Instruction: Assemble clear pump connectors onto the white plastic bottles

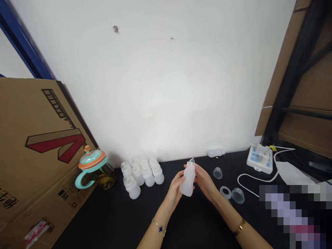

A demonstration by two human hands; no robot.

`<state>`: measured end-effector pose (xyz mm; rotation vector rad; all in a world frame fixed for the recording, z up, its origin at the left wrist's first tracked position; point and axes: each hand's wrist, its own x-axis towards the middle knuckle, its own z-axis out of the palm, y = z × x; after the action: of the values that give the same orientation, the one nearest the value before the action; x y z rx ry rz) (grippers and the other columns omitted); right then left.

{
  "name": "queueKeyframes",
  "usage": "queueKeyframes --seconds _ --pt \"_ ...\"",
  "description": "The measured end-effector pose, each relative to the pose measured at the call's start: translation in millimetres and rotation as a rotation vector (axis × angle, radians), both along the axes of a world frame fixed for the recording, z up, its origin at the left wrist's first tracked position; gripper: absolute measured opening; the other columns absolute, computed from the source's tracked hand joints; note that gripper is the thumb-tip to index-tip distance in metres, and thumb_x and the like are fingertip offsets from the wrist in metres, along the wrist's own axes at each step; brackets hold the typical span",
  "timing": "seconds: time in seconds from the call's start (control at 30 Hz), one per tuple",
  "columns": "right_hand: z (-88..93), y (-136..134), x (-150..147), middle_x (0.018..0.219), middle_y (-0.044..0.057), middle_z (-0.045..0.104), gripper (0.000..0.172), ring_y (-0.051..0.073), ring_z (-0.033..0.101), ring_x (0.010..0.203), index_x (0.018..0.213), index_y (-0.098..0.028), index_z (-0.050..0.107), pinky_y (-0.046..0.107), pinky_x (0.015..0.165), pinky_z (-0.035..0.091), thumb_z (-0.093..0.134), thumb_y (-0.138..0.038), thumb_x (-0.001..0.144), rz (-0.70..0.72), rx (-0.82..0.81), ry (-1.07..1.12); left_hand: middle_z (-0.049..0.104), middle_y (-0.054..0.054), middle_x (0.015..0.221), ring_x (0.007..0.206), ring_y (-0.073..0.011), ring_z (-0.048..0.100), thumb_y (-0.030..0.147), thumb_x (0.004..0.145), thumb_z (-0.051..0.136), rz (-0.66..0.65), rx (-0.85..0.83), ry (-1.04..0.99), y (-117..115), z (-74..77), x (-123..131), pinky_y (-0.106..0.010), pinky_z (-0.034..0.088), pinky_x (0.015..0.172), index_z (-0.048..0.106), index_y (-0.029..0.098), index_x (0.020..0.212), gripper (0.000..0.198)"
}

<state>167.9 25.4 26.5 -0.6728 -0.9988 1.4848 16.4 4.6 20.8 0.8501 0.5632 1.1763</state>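
Observation:
A milky-white baby bottle (187, 184) is held up above the black table, tilted slightly, with a clear nipple (192, 159) standing at its top. The fingers of my left hand (175, 189) are wrapped round the bottle's body. My right hand (203, 178) closes on the bottle's neck from the other side; some of its fingertips are hidden behind the bottle. To the right of my hands lie a clear domed cap (217, 173), a second domed cap (238, 196) and a translucent collar ring (222, 192). Another piece under the ring is partly hidden.
Several capped baby bottles (133, 188) stand grouped at the left. Beyond them is a teal-lidded jug (92, 160) by a cardboard box (33, 117). A translucent bottle (215, 153) lies near the wall. At right are a white case (259, 159) and a white cable (249, 176).

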Motion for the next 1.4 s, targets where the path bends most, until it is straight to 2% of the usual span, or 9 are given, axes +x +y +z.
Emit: queueKeyframes --seconds 0.2,0.37,0.53,0.7,0.87,0.97,1.13,1.27,1.4 --pt "-5.0 2 -1 0.118 0.01 0.075 0.045 0.024 0.065 0.085 0.111 -0.023 0.075 0.031 0.062 0.046 0.069 -0.061 0.087 0.01 0.001 0.03 0.074 -0.016 0.108 0.108 -0.0341 0.069 0.041 0.08 0.08 -0.001 -0.015 -0.011 -1 -0.8 -1 -0.042 0.059 0.085 0.067 0.012 0.118 0.05" --pt "-5.0 2 -1 0.118 0.01 0.075 0.047 0.028 0.067 0.1 0.11 -0.024 0.076 0.035 0.076 0.05 0.067 -0.064 0.088 0.006 0.025 0.021 0.074 -0.016 0.111 0.112 -0.0346 0.068 0.043 0.086 0.074 -0.01 -0.023 -0.023 -3 0.4 -1 -0.043 0.058 0.088 0.067 0.012 0.123 0.049" --pt "-6.4 2 -2 0.117 0.01 0.076 0.048 0.028 0.067 0.1 0.111 -0.024 0.076 0.036 0.08 0.051 0.066 -0.065 0.088 -0.004 0.039 0.019 0.073 -0.017 0.115 0.112 -0.036 0.069 0.042 0.086 0.074 -0.018 -0.045 -0.035 -1 -0.6 -2 -0.044 0.059 0.087 0.066 0.011 0.124 0.05" --pt "-9.4 3 -3 0.115 0.009 0.076 0.046 0.027 0.068 0.097 0.112 -0.025 0.076 0.035 0.077 0.051 0.065 -0.064 0.089 0.0 0.046 0.01 0.074 -0.017 0.113 0.109 -0.035 0.07 0.046 0.086 0.075 -0.02 -0.021 -0.007 -2 0.1 -2 -0.042 0.06 0.083 0.065 0.011 0.126 0.054" --pt "-9.3 1 -4 0.113 0.008 0.076 0.052 0.025 0.068 0.091 0.124 -0.028 0.071 0.032 0.07 0.05 0.071 -0.063 0.085 -0.007 0.046 -0.041 0.075 -0.016 0.107 0.095 -0.0305 0.074 0.043 0.074 0.087 0.009 0.029 0.133 0 -1.3 -4 -0.036 0.06 0.076 0.064 0.011 0.126 0.065" --pt "-9.3 0 -6 0.112 0.008 0.075 0.05 0.026 0.068 0.093 0.121 -0.028 0.073 0.032 0.068 0.05 0.071 -0.063 0.085 0.004 0.053 -0.063 0.074 -0.014 0.11 0.091 -0.0276 0.073 0.04 0.069 0.091 0.065 0.04 0.173 2 -2.9 -3 -0.036 0.059 0.078 0.069 0.012 0.119 0.061" --pt "-10.9 -1 -8 0.107 0.005 0.074 0.049 0.025 0.065 0.089 0.117 -0.03 0.073 0.032 0.066 0.049 0.076 -0.062 0.08 -0.066 0.058 -0.128 0.077 -0.01 0.098 0.088 -0.0249 0.074 0.038 0.071 0.089 0.088 0.101 0.256 -1 -0.3 -1 -0.034 0.055 0.084 0.07 0.015 0.116 0.054" --pt "-14.3 2 -9 0.091 0.004 0.073 0.054 0.025 0.064 0.08 0.118 -0.028 0.072 0.032 0.059 0.047 0.078 -0.062 0.076 -0.094 0.069 -0.168 0.077 -0.01 0.103 0.09 -0.0253 0.073 0.039 0.071 0.089 0.072 0.111 0.274 -4 2.2 -1 -0.034 0.054 0.085 0.07 0.018 0.12 0.056" --pt "-14.8 3 -9 0.097 0.005 0.075 0.053 0.027 0.066 0.087 0.117 -0.028 0.072 0.035 0.066 0.051 0.08 -0.06 0.075 -0.111 0.075 -0.153 0.077 -0.01 0.102 0.087 -0.0245 0.072 0.046 0.071 0.088 0.116 0.109 0.277 -2 0.9 0 -0.033 0.055 0.081 0.07 0.018 0.119 0.059"
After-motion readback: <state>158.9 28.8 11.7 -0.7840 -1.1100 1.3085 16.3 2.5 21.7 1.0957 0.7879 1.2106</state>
